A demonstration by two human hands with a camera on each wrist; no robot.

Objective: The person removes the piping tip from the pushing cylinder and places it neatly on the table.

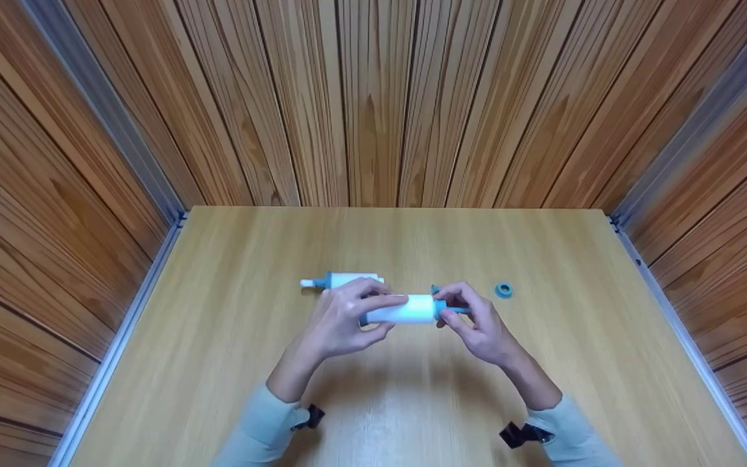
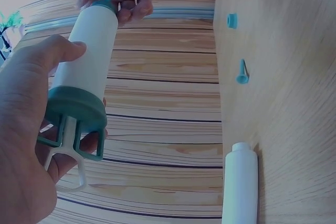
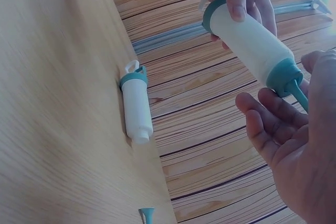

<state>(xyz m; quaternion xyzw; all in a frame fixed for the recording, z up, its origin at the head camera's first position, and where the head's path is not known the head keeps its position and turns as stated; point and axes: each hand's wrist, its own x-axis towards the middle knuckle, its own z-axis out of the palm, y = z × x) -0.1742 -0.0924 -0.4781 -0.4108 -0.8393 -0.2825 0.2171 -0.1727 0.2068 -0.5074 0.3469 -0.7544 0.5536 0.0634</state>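
Note:
My left hand (image 1: 351,318) grips the white barrel of an icing syringe (image 1: 412,309), which lies level above the table. Behind the barrel, a teal end cap (image 2: 76,106) carries side grips and a white plunger ring (image 2: 65,156) close to the left palm. At the other end, the curled fingers and thumb of my right hand (image 1: 477,324) surround a teal nozzle cap (image 3: 285,77) with a thin spout. A slight gap shows by the thumb in the right wrist view; fingertips touch the cap's lower side.
A second white syringe (image 3: 137,108) with teal cap lies on the table (image 1: 250,246) behind the left hand. A loose teal nozzle (image 2: 242,72) lies beyond the right hand, with a teal ring (image 1: 504,290) farther right. Wood-panelled walls (image 1: 373,104) enclose the table.

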